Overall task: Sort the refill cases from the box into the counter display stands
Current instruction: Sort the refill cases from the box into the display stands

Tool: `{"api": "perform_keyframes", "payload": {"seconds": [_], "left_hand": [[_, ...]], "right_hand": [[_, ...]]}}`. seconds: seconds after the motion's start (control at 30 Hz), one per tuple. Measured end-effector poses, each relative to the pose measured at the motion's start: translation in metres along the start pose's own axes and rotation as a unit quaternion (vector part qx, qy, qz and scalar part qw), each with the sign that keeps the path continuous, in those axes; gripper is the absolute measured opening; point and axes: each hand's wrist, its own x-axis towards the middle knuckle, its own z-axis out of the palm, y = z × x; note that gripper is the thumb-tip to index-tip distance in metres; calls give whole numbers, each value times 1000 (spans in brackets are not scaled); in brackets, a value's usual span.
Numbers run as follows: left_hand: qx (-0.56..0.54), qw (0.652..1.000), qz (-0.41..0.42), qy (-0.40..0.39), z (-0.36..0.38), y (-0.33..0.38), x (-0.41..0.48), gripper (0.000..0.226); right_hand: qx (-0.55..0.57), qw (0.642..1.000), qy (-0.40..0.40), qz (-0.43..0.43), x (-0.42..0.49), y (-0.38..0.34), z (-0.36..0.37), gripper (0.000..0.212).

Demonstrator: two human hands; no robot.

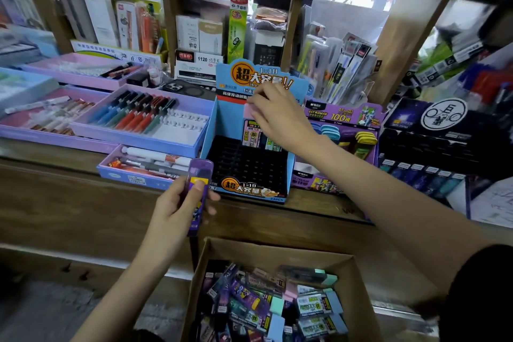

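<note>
A cardboard box (pixel 358 280) at the bottom centre holds several loose refill cases (pixel 313 305) in purple, green, blue and pink. My left hand (pixel 177 203) grips a purple refill case (pixel 198 191) upright in front of the counter edge. My right hand (pixel 280 114) reaches into the back row of the blue display stand (pixel 211 130) and pinches the pink top of a refill case (pixel 249 111) there. A few cases stand in that back row; the black slotted tray (pixel 244 164) in front holds nothing. A purple display stand (pixel 341 114) sits to the right.
Purple pen trays (pixel 138 119) fill the counter to the left. A black display box (pixel 433 141) stands at the right. Packaged stationery lines the shelves behind. The wooden counter edge (pixel 83 197) runs between box and stands.
</note>
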Motion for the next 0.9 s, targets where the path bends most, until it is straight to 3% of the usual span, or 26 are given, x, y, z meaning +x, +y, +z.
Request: {"api": "perform_keyframes", "payload": {"seconds": [0.03,0.1,0.2,0.27,0.37,0.6,0.67,0.77,0.9], "left_hand": [[-4,1000,3,-3,3,3,0,18],[-10,1000,11,-16,11,9,0,18],[-17,998,21,-59,28,18,1,22],[-16,995,36,-91,44,23,2,21],[-14,991,53,-126,69,29,2,23],[28,975,63,-211,125,24,4,17],[154,958,123,-208,131,17,10,17],[360,892,227,-151,132,8,29,31],[439,871,190,-109,124,1,52,41]], "right_hand": [[40,999,5,17,-8,-5,-5,31],[224,972,-25,72,-29,-19,-20,29],[463,872,-118,109,-65,-38,-40,18],[520,835,-117,139,-85,-41,-47,12],[551,807,-68,201,-106,-31,-54,13],[526,813,-29,247,-139,13,-74,16],[516,814,-5,267,-146,32,-82,20],[469,832,37,294,-149,62,-92,19],[354,884,60,299,-141,91,-94,12]]}}
